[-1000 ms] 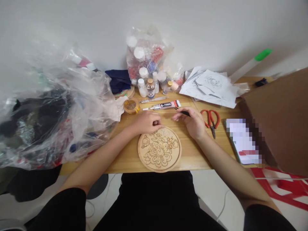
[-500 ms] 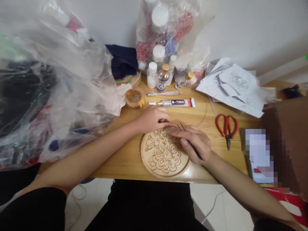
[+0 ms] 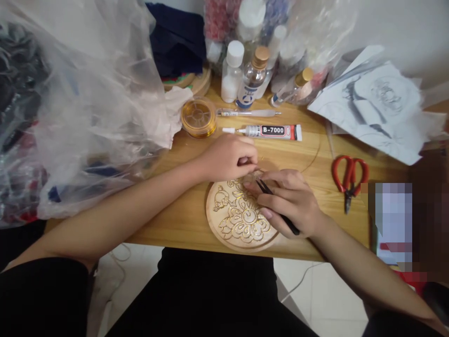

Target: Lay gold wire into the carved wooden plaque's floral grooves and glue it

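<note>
A round wooden disc [image 3: 231, 220] with a flower pattern outlined in gold wire lies near the table's front edge. My right hand [image 3: 291, 203] rests on its upper right part, fingers closed round thin black tweezers [image 3: 277, 207] whose tips point at the disc's top. My left hand [image 3: 228, 157] sits just above the disc's top edge, fingertips pinched together on a thin gold wire [image 3: 314, 157] that curves off to the right. The two hands nearly touch.
Behind the hands lie a B-7000 glue tube [image 3: 270, 132], a thin pen-like tool [image 3: 245, 113] and a spool of gold wire [image 3: 198, 117]. Small bottles [image 3: 253, 77] stand at the back. Red scissors [image 3: 349, 178] lie right, sketch papers [image 3: 382, 105] beyond them, a big plastic bag [image 3: 80, 107] left.
The view has dropped and closed in on the table. My right hand moved from above the disc onto its upper right with the tweezers. My left hand stayed at the disc's top edge.
</note>
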Tool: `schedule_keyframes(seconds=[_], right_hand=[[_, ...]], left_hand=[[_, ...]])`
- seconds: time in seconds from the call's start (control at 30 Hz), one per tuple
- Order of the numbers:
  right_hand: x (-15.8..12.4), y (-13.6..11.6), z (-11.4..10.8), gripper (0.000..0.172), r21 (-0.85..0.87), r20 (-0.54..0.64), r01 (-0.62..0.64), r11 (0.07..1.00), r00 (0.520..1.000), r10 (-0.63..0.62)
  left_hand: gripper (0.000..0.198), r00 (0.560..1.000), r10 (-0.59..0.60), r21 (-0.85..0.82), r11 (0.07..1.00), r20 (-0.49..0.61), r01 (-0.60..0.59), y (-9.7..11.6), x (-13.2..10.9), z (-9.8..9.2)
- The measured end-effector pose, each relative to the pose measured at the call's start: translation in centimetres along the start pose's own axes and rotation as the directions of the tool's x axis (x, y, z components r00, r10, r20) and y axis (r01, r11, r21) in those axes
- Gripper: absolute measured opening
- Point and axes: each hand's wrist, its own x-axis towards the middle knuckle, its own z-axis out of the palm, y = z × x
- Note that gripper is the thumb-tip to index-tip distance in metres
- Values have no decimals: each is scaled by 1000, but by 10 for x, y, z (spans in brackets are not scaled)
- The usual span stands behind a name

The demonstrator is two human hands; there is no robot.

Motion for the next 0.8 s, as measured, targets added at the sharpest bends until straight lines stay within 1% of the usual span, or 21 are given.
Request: schedule_keyframes(seconds=[0.1, 0.2, 0.33, 0.43, 0.7, 0.8], right_hand=[[1, 0, 0, 11, -4, 40, -14, 1000, 999, 14], [3, -3, 0, 14, -45, 68, -16, 999, 997, 19], [4, -6, 0, 24, -106, 80, 34, 994, 996, -25], [3, -6, 1, 31, -142, 71, 39, 989, 997, -29], [-1, -10, 1, 33, -201, 117, 47, 979, 993, -24], [-1, -11, 2, 31, -201, 105, 52, 978, 994, -32]], left_hand=[[18, 1000, -7, -3, 1000, 2, 7, 1, 0, -1], [20, 999, -29, 14, 999, 30, 29, 2, 0, -2], [22, 999, -32, 18, 999, 17, 32, 3, 1, -3], [23, 999, -31, 10, 999, 22, 31, 2, 2, -2], [22, 1000, -17, 4, 1000, 20, 17, 1, 2, -1], [23, 999, -30, 22, 999, 26, 29, 2, 2, -1]])
